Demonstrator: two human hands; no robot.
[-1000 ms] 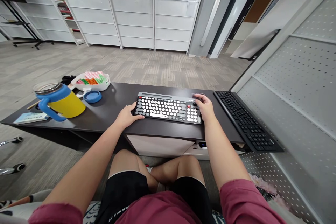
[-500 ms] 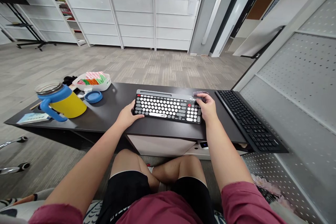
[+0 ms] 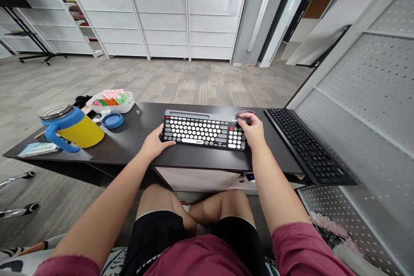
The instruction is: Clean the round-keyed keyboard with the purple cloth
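A black-and-grey keyboard (image 3: 197, 129) with round white and grey keys and two red keys lies on the dark desk in front of me. My left hand (image 3: 154, 143) grips its left end, thumb along the front edge and fingers at the side. At the keyboard's upper right corner is my right hand (image 3: 252, 130), its fingers pinched on a small dark striped cloth (image 3: 245, 112). Most of the cloth is hidden behind those fingers. Part of the keyboard's right end is covered by the same hand.
A second, black keyboard (image 3: 300, 146) lies along the desk's right side, beside a perforated panel (image 3: 381, 77). To the left are a yellow-and-blue mug (image 3: 86, 131), a blue lid (image 3: 112, 120), a white basket (image 3: 128, 102) of colourful items and a booklet (image 3: 39, 148).
The fingertips of my right hand have shifted slightly left with the cloth along the keyboard's top right corner. My left hand keeps its hold. The whole view has shifted a little.
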